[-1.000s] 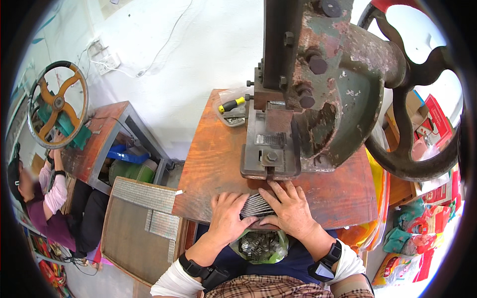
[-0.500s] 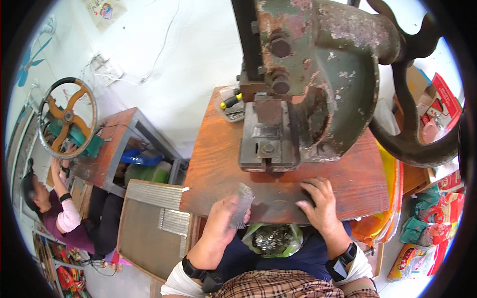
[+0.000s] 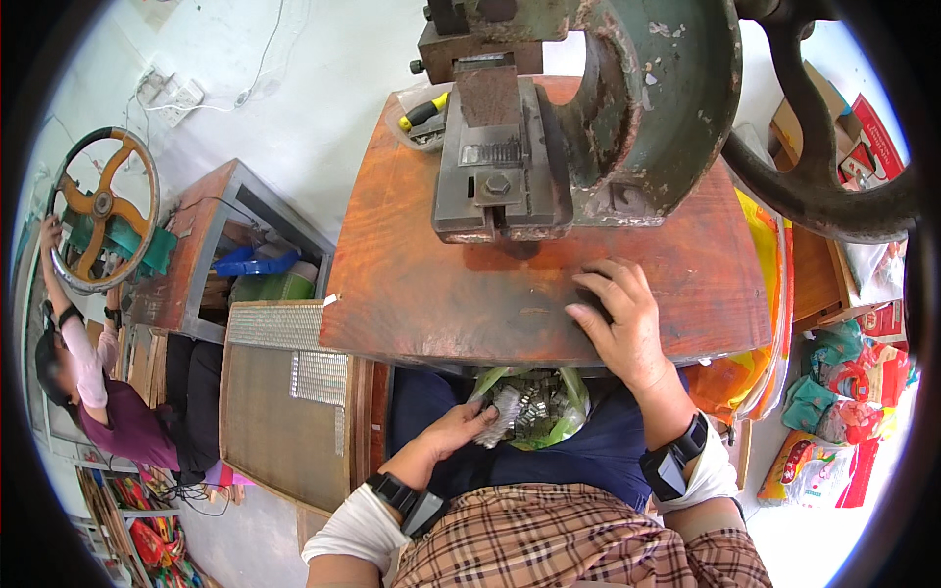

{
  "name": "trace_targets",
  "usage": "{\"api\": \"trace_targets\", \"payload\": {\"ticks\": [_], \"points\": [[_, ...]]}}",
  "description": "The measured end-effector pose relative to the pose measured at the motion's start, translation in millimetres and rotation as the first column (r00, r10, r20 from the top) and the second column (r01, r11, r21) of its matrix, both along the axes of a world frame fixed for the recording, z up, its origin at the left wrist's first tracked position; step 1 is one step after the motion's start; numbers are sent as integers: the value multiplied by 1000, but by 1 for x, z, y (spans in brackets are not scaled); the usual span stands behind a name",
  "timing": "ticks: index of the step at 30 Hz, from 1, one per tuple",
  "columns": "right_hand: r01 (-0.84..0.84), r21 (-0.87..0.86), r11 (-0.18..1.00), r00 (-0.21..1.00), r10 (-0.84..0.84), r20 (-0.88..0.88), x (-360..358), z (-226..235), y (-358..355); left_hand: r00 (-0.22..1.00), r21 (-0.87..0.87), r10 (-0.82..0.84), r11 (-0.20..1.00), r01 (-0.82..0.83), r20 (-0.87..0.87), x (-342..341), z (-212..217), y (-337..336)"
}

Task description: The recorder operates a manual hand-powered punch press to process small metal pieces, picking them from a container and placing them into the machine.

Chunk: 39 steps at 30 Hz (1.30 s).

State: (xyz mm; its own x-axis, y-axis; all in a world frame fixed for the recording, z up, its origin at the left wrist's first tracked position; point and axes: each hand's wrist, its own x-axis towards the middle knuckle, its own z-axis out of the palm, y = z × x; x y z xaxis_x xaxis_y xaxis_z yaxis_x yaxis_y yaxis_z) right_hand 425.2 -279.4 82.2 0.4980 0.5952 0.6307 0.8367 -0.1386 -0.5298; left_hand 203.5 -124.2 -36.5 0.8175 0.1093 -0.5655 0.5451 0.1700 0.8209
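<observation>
My left hand (image 3: 457,429) is low over my lap, closed on a ribbed silvery metal piece (image 3: 501,416), blurred at its edges. That piece is at the left side of a green-edged plastic bag (image 3: 569,423) full of small shiny metal parts (image 3: 537,402). Resting on the wooden tabletop (image 3: 412,304), my right hand (image 3: 624,325) has its fingers loosely bent and apart, with nothing in them. Beyond it stands a green hand press (image 3: 676,108), its steel die block (image 3: 500,191) on the table.
A clear tub (image 3: 421,130) with a yellow-and-black-handled tool (image 3: 423,112) sits behind the die. At left, a shallow tray (image 3: 260,416) holds rows of metal pieces (image 3: 319,377). Farther left, another person (image 3: 118,412) reaches to a handwheel (image 3: 102,203). Bags (image 3: 833,431) lie at right.
My left hand has moved down from the table's front edge to the bag, carrying the ribbed piece. My right hand stays on the tabletop. The view has tilted downward; the other person's arm has risen.
</observation>
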Motion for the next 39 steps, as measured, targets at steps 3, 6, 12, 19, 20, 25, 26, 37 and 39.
{"api": "trace_targets", "payload": {"ticks": [3, 6, 12, 19, 20, 25, 26, 37, 39], "points": [[74, -8, 997, 996, -74, -53, 1, -2, 0, 982, 935, -36, 312, -168, 188, -32, 2, 33], [134, -66, 989, 991, -134, 5, 0, -3, -8, 880, 928, 329, 32, -372, 341, -77, 27, 102], [81, -136, 987, 997, -83, -9, -8, 7, -4, 686, 993, 719, -110, -44, 110, -148, -26, 215], [133, -195, 972, 991, -131, 27, -10, 7, 0, 772, 886, 633, 323, -333, 59, -149, 4, 224], [135, -200, 970, 991, -131, 32, -10, 7, 2, 766, 764, 627, 424, -487, 140, -151, 8, 226], [124, -228, 966, 992, -118, 39, -11, 9, 6, 837, 779, 529, 461, -424, 143, -163, 6, 240], [138, -237, 962, 990, -133, 34, -12, 9, 5, 835, 761, 533, 483, -432, 135, -163, 5, 243], [151, -240, 959, 988, -156, 0, -11, 8, 3, 902, 981, 426, 136, -138, 68, -146, 16, 227], [148, -242, 959, 988, -154, -9, -12, 7, 2, 903, 959, 430, 245, -141, 23, -146, 27, 236]]}}
